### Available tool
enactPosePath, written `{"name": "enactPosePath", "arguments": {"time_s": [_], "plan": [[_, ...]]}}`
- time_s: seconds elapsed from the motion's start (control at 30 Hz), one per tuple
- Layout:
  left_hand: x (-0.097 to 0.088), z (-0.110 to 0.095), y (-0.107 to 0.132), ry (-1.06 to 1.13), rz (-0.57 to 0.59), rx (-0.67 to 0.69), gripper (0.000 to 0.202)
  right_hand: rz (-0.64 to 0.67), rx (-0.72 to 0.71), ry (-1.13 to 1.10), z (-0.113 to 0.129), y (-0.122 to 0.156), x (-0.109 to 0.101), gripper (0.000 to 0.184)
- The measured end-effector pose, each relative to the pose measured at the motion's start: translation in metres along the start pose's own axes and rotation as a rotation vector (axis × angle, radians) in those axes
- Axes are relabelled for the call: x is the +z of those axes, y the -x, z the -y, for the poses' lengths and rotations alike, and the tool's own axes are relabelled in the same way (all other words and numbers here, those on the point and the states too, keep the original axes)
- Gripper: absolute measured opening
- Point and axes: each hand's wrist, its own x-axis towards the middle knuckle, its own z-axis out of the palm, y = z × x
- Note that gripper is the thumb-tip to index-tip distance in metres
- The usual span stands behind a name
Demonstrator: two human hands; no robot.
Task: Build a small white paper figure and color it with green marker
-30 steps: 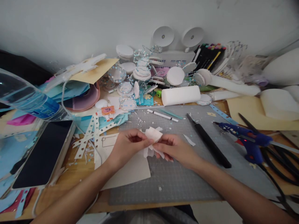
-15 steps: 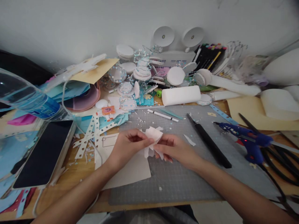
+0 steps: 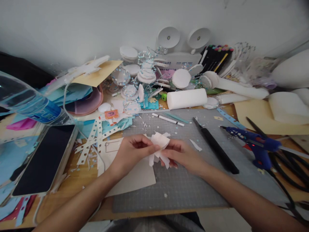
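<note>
Both my hands meet over the near part of a grey cutting mat [image 3: 183, 187]. My left hand [image 3: 131, 153] and my right hand [image 3: 183, 154] each pinch a small white paper cut-out [image 3: 159, 143] with several strips hanging from it. Their fingers are closed on it from either side, and it is held just above the mat. A cream sheet of paper [image 3: 135, 175] lies under my left hand.
A black craft knife [image 3: 216, 146] and a blue glue gun [image 3: 254, 145] with black cable lie on the mat's right. A white pen [image 3: 167, 119] and a white foam roll [image 3: 187, 98] sit behind. Left are a phone [image 3: 44, 158], a water bottle [image 3: 29, 103] and paper scraps.
My hands have shifted the paper cut-out very slightly; the fingers have turned it a little. Nothing else has moved.
</note>
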Motion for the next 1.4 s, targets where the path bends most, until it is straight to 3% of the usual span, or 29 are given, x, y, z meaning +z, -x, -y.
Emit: {"name": "enactPosePath", "arguments": {"time_s": [0.47, 0.67, 0.8, 0.97, 1.13, 1.4], "plan": [[-0.0009, 0.0074, -0.0008, -0.101, 0.01, 0.074, 0.02, -0.111, 0.018, 0.093, -0.0027, -0.0012, 0.0033, 0.023], [-0.0024, -0.0002, -0.0001, -0.044, -0.009, 0.084, 0.018, -0.035, 0.003, 0.036, 0.0009, -0.0002, 0.002, 0.027], [-0.0031, -0.0007, -0.0011, 0.014, -0.007, 0.119, 0.018, -0.058, -0.027, 0.011, 0.0006, -0.001, 0.0018, 0.03], [-0.0012, 0.001, -0.0027, 0.107, 0.096, 0.067, 0.031, -0.048, -0.066, 0.032, -0.0019, -0.0015, 0.0036, 0.031], [-0.004, 0.0, -0.0021, 0.071, 0.105, 0.045, 0.022, -0.004, -0.106, 0.024, -0.0024, -0.0018, 0.0035, 0.032], [-0.0044, -0.0006, -0.0003, 0.065, 0.193, -0.016, 0.023, -0.178, -0.192, 0.065, 0.0021, 0.0001, 0.0004, 0.027]]}}
